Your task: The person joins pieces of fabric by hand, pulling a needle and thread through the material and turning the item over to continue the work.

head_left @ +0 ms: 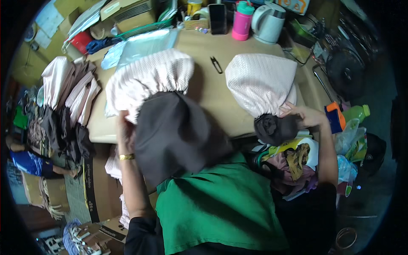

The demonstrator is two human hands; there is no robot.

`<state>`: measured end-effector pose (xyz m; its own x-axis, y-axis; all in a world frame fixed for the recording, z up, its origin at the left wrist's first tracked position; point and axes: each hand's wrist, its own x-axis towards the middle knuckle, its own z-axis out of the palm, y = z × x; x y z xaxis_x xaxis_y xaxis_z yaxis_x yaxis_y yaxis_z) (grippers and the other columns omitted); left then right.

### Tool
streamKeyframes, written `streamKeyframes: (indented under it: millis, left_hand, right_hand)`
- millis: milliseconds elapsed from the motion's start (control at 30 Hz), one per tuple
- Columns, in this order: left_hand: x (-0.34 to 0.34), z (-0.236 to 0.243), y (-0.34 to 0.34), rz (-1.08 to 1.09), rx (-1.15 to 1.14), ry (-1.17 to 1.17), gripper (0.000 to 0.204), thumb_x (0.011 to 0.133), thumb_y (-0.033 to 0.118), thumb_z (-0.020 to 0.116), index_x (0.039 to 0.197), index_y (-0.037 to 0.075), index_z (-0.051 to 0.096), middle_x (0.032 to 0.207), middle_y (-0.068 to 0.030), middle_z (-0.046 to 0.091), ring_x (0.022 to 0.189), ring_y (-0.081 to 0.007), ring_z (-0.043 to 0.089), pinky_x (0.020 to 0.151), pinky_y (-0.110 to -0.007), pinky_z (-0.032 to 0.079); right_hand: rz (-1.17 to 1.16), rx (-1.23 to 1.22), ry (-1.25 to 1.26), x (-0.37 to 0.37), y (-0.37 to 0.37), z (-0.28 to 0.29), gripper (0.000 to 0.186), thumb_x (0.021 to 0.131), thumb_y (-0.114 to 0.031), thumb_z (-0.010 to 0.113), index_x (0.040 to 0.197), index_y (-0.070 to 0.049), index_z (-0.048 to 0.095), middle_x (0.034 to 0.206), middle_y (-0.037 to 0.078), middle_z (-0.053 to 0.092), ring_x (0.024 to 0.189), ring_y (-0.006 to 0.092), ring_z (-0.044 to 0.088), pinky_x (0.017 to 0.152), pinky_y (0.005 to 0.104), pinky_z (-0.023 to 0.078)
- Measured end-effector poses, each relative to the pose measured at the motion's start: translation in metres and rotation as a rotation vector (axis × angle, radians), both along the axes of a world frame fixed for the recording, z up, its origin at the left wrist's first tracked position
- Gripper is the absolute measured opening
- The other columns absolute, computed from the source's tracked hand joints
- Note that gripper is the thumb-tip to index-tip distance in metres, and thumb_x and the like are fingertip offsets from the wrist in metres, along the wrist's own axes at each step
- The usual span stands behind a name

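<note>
A pale patterned cloth piece [148, 78] with a gathered edge lies at the left of the table, its dark brown part [174, 131] spread toward me over the table's front edge. My left hand [124, 131] grips the left side of this piece at the gathers; its fingers are partly hidden by the cloth. On the right lies a second pale cloth piece [260, 80], its dark part [275, 128] bunched up at the near end. My right hand [308, 115] pinches that piece where pale and dark cloth meet. Between them, farther back, lie small black thread snips [216, 65].
At the table's back stand a phone [218, 19], a pink bottle [242, 21] and a pale kettle [268, 23]. Similar cloth pieces [70, 85] hang over the left edge. A heap of cloth scraps [293, 165] sits below the front right. Another person [32, 162] is at far left.
</note>
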<state>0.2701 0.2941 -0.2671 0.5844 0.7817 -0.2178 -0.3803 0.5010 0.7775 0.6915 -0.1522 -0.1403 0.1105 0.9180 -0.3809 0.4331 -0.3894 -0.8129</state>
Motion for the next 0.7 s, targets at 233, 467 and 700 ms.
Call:
streamKeyframes:
  millis: [233,467,700]
  left_hand:
    - [-0.008,-0.06,-0.018,0.476,0.1,-0.198,0.02,0.077,-0.004,0.051,0.096,-0.002,0.052,0.087,-0.0059,0.058,0.078,-0.0162,0.06,0.07,-0.03,0.05]
    - [-0.06,-0.02,0.057,0.62,0.425,0.324,0.027,0.078,-0.001,0.061,0.104,-0.004,0.055,0.085,-0.01,0.059,0.072,-0.017,0.058,0.063,-0.028,0.047]
    - [-0.001,0.04,-0.112,0.079,1.539,0.869,0.083,0.071,0.028,0.077,0.14,0.001,0.038,0.147,-0.0232,0.033,0.139,-0.0394,0.027,0.112,-0.055,0.018]
  right_hand:
    - [-0.021,0.517,-0.416,-0.038,0.166,0.068,0.011,0.085,-0.009,0.062,0.088,0.001,0.057,0.079,0.001,0.059,0.075,0.0081,0.055,0.065,0.0269,0.045]
    - [0.012,0.258,-0.858,-0.069,0.345,-0.066,0.031,0.086,-0.031,0.062,0.089,0.0,0.067,0.091,0.021,0.067,0.083,0.0336,0.066,0.076,0.0411,0.051]
    - [-0.307,0.374,-1.008,-0.125,0.33,-0.118,0.056,0.089,-0.037,0.059,0.133,-0.006,0.047,0.145,0.024,0.033,0.134,0.0395,0.032,0.108,0.0519,0.027]
